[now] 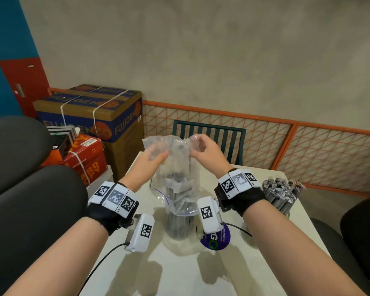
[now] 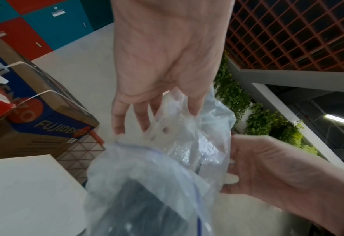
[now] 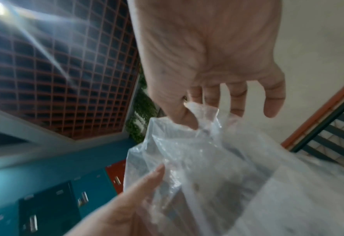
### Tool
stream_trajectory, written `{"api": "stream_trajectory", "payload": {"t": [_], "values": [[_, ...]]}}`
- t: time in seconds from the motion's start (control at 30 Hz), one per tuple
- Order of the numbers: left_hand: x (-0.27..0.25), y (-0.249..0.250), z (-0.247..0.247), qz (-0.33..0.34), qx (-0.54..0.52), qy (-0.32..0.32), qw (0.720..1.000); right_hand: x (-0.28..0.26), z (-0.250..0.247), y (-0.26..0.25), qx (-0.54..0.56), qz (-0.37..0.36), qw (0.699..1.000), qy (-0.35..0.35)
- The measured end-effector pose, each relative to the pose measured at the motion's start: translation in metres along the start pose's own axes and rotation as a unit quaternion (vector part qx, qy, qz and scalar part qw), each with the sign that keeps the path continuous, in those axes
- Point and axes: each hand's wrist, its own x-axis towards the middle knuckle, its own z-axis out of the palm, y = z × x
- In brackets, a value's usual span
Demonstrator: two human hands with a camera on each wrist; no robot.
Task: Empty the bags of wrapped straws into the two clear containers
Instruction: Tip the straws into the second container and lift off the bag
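Note:
A clear zip bag (image 1: 173, 159) hangs upside down over a clear container (image 1: 181, 225) in the middle of the white table (image 1: 201, 274). Dark wrapped straws (image 1: 175, 178) stand in the container and reach up into the bag. My left hand (image 1: 157, 155) grips the bag's upper left part, thumb and fingers pinching the plastic (image 2: 167, 159). My right hand (image 1: 195, 144) pinches the bag's upper right corner (image 3: 199, 115) between thumb and forefinger. A second clear container (image 1: 280, 197), packed with wrapped straws, stands at the table's right side.
A purple round sticker (image 1: 217, 240) lies just right of the middle container. Black chairs (image 1: 30, 189) flank the table and a dark green chair (image 1: 209, 133) stands at its far edge. Cardboard boxes (image 1: 90, 112) are stacked at the left, by an orange lattice fence (image 1: 308, 146).

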Motion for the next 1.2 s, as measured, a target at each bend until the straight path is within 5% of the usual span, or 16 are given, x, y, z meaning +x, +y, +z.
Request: {"api": "stream_trajectory", "payload": {"t": [0.5,0.67,0.83,1.0,1.2], "values": [[0.004,0.031,-0.002,0.075,-0.105,0.079,0.988,-0.003,-0.026,-0.012,0.140,-0.033,0.981,0.127],[0.004,0.034,-0.003,0.080,-0.081,0.099,0.989,-0.004,-0.028,-0.030,0.102,-0.037,0.993,0.044],[0.003,0.038,-0.007,0.095,-0.095,0.105,0.985,-0.004,-0.031,-0.037,0.076,-0.060,0.995,0.037],[-0.002,0.026,0.004,0.038,-0.098,0.054,0.993,-0.003,-0.014,-0.018,-0.021,-0.033,0.999,0.000],[-0.005,0.031,0.004,0.040,-0.108,0.088,0.990,-0.008,-0.010,-0.017,-0.022,-0.036,0.999,-0.004]]}}
